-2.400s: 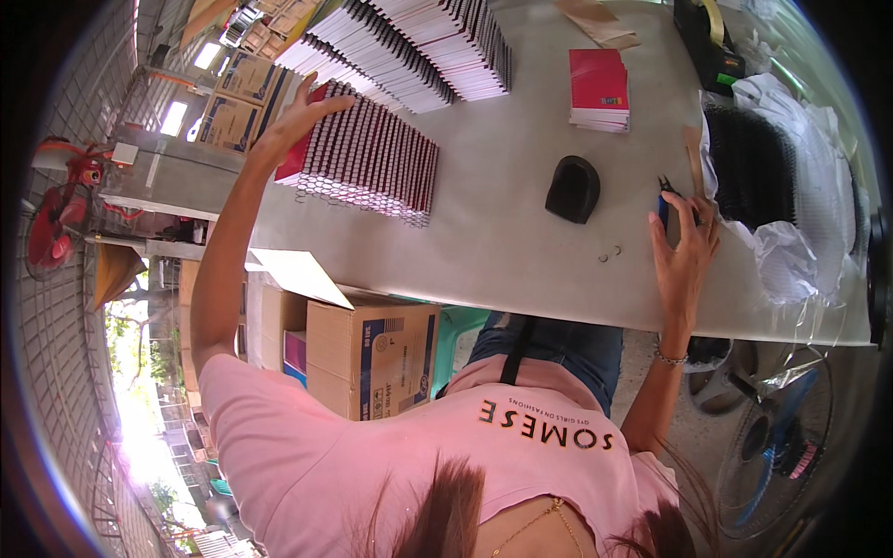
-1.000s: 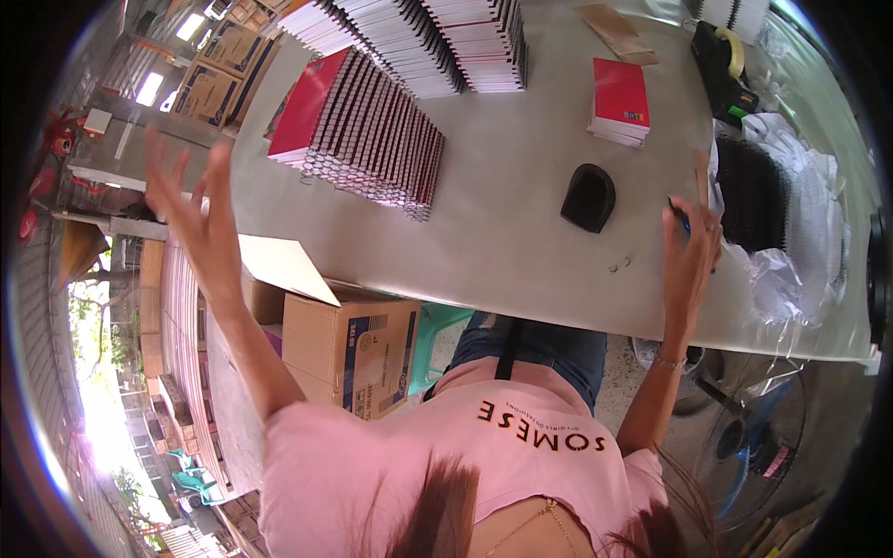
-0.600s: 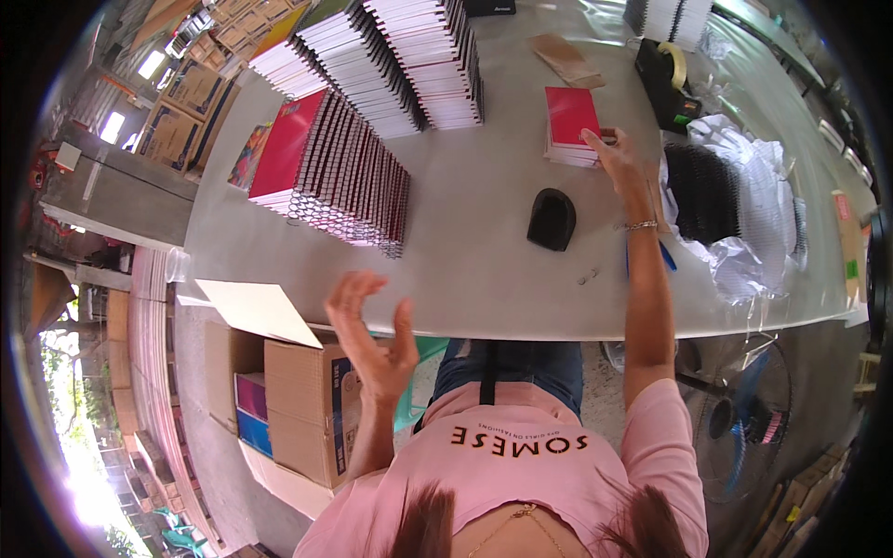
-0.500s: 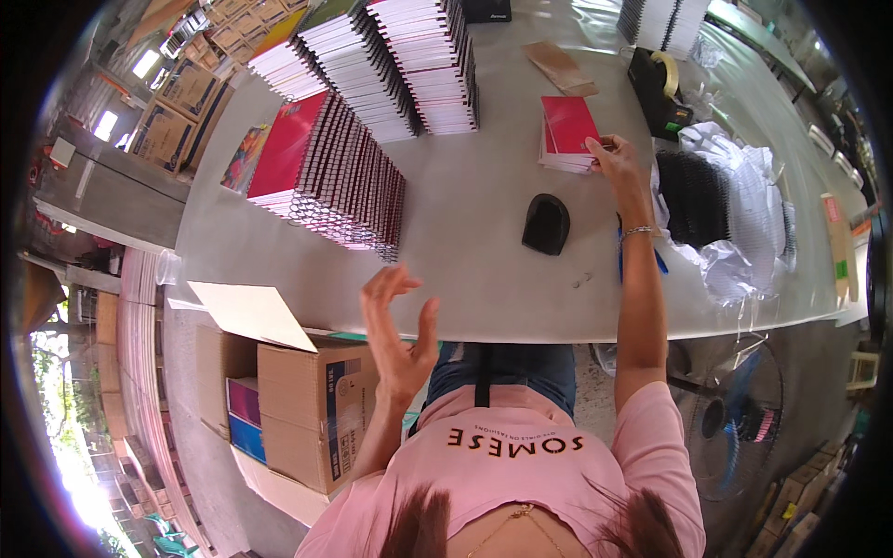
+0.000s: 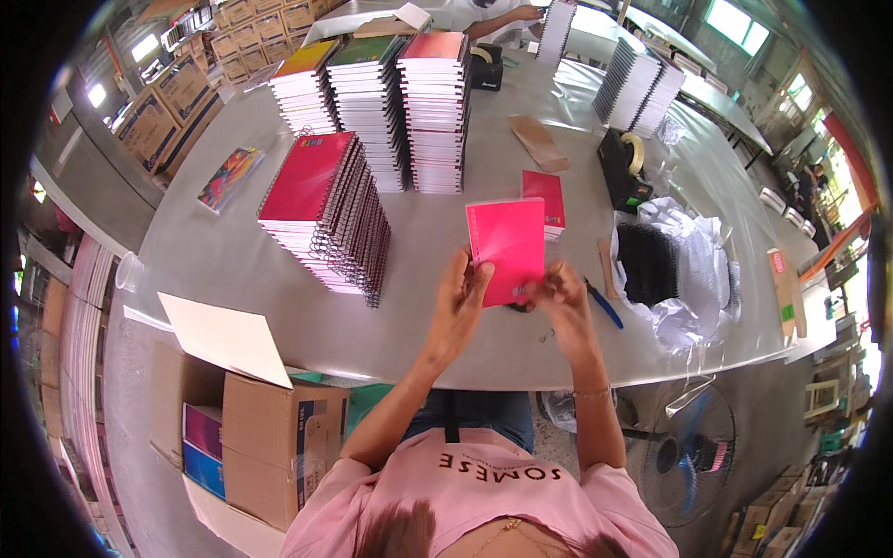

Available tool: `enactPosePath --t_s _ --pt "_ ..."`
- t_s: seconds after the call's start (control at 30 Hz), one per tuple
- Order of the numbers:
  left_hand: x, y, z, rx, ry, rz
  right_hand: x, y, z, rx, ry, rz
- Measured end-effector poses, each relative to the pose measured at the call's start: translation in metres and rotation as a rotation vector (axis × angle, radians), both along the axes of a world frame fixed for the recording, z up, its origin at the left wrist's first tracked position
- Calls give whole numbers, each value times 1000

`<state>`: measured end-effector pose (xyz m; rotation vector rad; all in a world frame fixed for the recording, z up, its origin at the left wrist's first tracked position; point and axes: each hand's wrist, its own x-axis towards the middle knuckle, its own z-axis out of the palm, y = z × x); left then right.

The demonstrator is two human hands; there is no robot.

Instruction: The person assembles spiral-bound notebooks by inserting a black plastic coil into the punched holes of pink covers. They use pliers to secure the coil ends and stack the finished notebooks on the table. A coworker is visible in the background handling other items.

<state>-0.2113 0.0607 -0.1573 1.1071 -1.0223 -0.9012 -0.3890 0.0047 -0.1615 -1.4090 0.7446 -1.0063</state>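
Upright before me is a red notebook (image 5: 505, 242) with punched holes along its left edge and no coil in them. My left hand (image 5: 458, 296) pinches its lower left side, thumb on the cover. At the lower right corner the fingers of my right hand (image 5: 561, 296) are curled against it, slightly blurred. Just behind lies a small pile of red unbound notebooks (image 5: 545, 195). A dark object on the table is mostly hidden beneath the held notebook. Right of my right hand are blue-handled pliers (image 5: 605, 305) and black binding coils (image 5: 648, 263) on white wrapping.
A stack of coil-bound red notebooks (image 5: 309, 186) stands at left, with taller notebook stacks (image 5: 434, 121) behind. A black tape dispenser (image 5: 619, 172) sits at right. An open carton (image 5: 256, 437) stands below the table's left front edge, a fan (image 5: 688, 456) at right. Another person works across the table.
My right hand has brought a red notebook from the pile toward me. My left hand has moved from open air onto the notebook's left side. The view has tilted up.
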Motion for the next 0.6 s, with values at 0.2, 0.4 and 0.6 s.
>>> enactPosePath --t_s 0.2,0.4,0.6 --pt "20 22 0 -120 -510 45 -121 -76 -1 -527 466 -439" --pt "32 41 -5 -27 -1290 81 -327 -152 -66 -381 1334 -874" --pt "28 49 -36 14 -1296 197 -301 -148 -89 -257 1287 -739"
